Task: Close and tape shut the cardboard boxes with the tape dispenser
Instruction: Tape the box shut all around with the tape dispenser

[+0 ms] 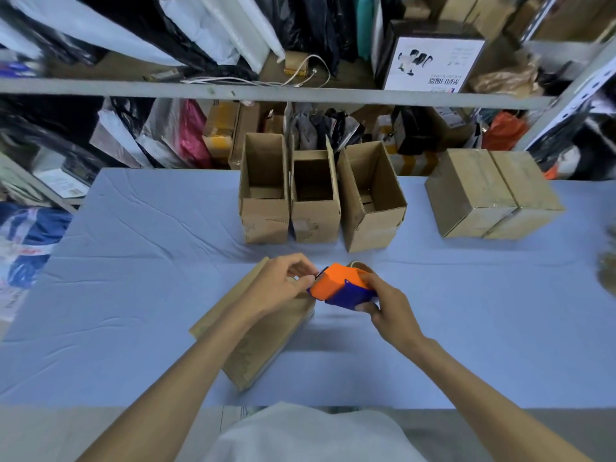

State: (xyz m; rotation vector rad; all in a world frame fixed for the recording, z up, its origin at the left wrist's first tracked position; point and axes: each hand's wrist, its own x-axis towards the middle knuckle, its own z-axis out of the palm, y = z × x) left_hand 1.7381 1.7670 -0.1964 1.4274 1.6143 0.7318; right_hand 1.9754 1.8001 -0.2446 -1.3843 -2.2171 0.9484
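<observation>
- Tape dispenser (pixel 343 288), orange over blue, sits at centre frame, held above the blue-covered table (pixel 133 295).
- Right hand (pixel 388 308) is wrapped around the dispenser's blue body from the 4 o'clock side, fingers closed on it.
- Left hand (pixel 283 283) comes in from 9 o'clock; thumb and forefinger are pinched narrow at the dispenser's front edge, apparently on the tape end. The tape itself is too thin to make out.
- Closed box (pixel 260 338) lies on its side under the left forearm, running from 7 o'clock up to the dispenser. Whether its end seam is taped, I cannot tell.
- Risk: if the pinched tape end slips, it can snap back onto the roll and must be picked free again.
- Risk: tape pulled out at an angle may wrinkle or stick to itself before reaching the seam.
- Risk: neither hand holds the closed box, so pressing tape on could slide it across the cloth.
- Count, open boxes: three, standing upright side by side at 12 o'clock – left (pixel 265 191), middle (pixel 315 195), right (pixel 371 198).
- Count, sealed boxes: two, touching, at 2 o'clock (pixel 493 195).
- Count, box in work: one. Dispenser: one.
- Shelves (pixel 266 91) behind, crowded with bags and cartons, lie outside the task.
</observation>
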